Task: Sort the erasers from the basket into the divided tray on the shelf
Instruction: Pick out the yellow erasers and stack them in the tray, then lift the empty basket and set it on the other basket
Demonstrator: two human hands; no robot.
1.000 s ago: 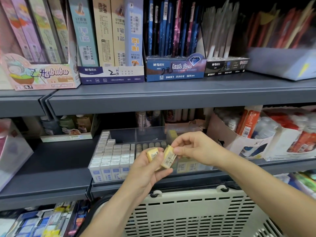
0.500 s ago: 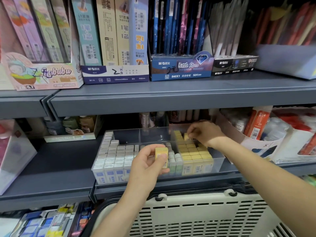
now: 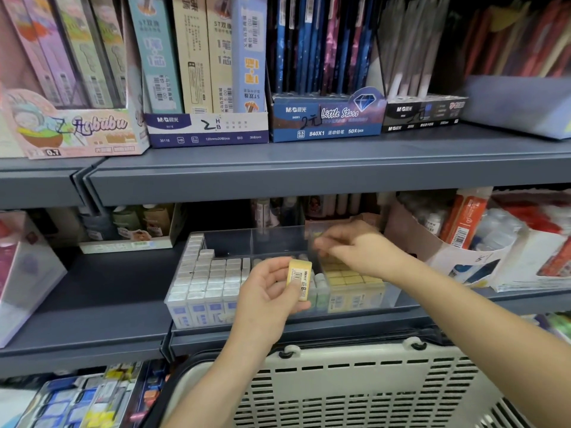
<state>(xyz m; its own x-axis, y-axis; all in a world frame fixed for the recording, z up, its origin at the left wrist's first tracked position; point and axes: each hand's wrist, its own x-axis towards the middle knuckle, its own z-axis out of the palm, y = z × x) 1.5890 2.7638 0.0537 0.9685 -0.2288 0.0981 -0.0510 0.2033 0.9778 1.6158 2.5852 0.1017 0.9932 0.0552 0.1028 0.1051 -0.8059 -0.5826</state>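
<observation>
Yellow eraser (image 3: pixel 299 281) — upright, before tray (image 3: pixel 228 242)

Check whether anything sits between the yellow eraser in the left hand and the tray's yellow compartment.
Yes: the right hand hangs over the back of that compartment in the divided tray, and its front rows are full of stocked erasers. Nothing else blocks the yellow eraser in the left hand.

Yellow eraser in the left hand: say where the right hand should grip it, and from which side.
Best pinch the yellow eraser at its top right corner, from above and the right. It stands upright in the left hand, whose thumb and fingers wrap its left side and bottom; that corner is bare, and the right hand hovers on that side.
</observation>
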